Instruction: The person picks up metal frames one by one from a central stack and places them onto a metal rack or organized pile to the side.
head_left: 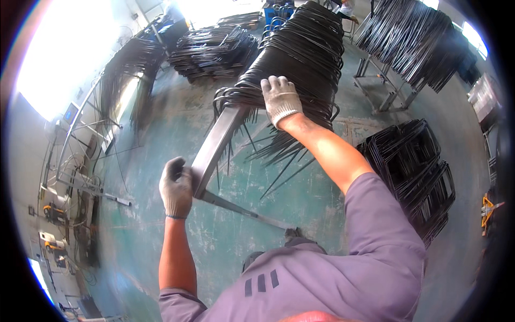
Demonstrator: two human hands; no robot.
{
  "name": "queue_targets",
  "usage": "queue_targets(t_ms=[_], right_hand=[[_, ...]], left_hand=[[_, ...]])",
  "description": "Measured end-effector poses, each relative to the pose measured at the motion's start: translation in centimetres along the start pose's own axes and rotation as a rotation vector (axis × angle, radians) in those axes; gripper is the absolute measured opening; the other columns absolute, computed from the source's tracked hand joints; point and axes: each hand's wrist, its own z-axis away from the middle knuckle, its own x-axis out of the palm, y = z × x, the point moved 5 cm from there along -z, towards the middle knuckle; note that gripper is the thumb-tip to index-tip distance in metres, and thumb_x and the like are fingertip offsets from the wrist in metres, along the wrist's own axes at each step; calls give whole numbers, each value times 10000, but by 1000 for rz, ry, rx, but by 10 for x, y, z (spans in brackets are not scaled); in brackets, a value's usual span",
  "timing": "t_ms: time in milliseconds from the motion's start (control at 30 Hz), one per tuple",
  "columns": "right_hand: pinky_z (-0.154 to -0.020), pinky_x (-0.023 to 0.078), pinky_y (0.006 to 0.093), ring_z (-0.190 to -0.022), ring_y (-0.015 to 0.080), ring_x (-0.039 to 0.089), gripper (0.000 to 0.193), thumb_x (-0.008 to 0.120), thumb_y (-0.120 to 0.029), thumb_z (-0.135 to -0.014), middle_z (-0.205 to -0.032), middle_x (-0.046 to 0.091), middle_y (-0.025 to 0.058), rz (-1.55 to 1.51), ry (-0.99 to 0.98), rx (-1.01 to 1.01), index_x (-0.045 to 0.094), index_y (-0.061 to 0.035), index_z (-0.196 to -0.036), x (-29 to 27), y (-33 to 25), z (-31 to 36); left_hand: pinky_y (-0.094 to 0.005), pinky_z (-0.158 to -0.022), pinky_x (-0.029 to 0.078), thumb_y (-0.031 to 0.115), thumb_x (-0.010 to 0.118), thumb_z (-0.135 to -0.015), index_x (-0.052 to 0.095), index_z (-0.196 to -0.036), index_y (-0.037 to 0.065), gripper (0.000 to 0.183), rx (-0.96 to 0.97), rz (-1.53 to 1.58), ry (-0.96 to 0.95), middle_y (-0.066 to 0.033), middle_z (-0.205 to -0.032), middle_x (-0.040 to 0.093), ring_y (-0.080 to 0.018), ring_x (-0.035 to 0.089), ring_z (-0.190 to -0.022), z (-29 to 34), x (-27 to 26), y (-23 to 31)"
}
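Note:
A big row of black bent metal tube frames (300,53) hangs closely packed along a grey metal beam (217,142) in front of me. My right hand (281,101), in a pale knitted glove, lies with fingers stretched over the nearest frames. Beside the beam's near end is my left hand (177,189), gloved too, with dark fingertips. Its fingers are slightly bent and apart from the thumb, and nothing shows in it. Whether the thumb touches the beam I cannot tell. Below the hanging frames, loose tube ends point down toward the floor.
A floor bar (241,211) of the stand runs toward my shoe (293,233). Stacked black frames (410,166) lie at the right. More tubes hang on a wheeled rack (383,88) at far right and at far left. Another person (347,8) is at the back.

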Motion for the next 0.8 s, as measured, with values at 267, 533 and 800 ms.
queue_targets(t_ms=[267, 533, 800], right_hand=[[-1064, 569, 518, -1299, 323, 682, 483, 632, -175, -1025, -1372, 679, 112, -34, -49, 250, 547, -93, -1493, 84, 64, -39], [-1169, 488, 575, -1406, 350, 617, 695, 790, -176, -902, -1584, 590, 106, 45, -83, 315, 512, -101, -1534, 169, 151, -99], [-1171, 464, 639, -1379, 332, 638, 708, 805, -203, -902, -1495, 615, 80, 93, -102, 437, 497, -124, -1534, 260, 243, -194]], left_hand=[[-424, -988, 608, 291, 774, -1030, 675, -1456, -5, 528, -191, -307, -590, -252, -1179, 802, -332, 794, -1094, -46, 30, 25], [-354, -897, 617, 274, 876, -912, 730, -1321, -77, 559, -433, -34, -609, -141, -1051, 807, -175, 741, -950, -52, 28, 8], [-378, -885, 602, 215, 804, -907, 746, -1369, 2, 512, -629, -316, -912, -143, -1101, 839, -191, 776, -968, -91, 54, 24]])
